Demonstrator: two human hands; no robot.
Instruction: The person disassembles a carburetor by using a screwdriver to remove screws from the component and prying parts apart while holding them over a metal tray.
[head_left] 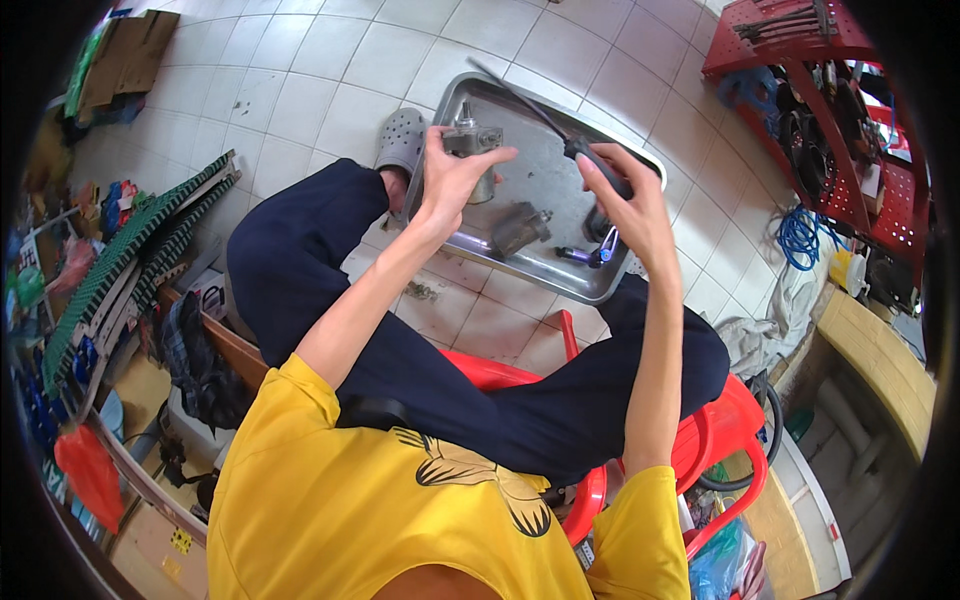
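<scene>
My left hand (450, 175) grips a grey metal part (485, 140), a block with a cylinder below and a threaded stem on top, over the left side of a steel tray (555, 288). My right hand (625, 205) is closed on the black handle of a long screwdriver (518, 96), whose shaft points up and left, past the metal part. A dark, grimy metal block (520, 228) lies in the tray. A small purple-and-black tool (585, 256) lies near the tray's front right, partly beside another dark item under my right hand that I cannot make out.
My legs and a grey clog (398, 135) flank the tray on the tiled floor. A red perforated tool rack (820, 150) and blue hose (798, 240) stand right. Red plastic chairs (715, 440) are below me. Folded green-striped chairs (130, 250) and cardboard (125, 60) crowd the left.
</scene>
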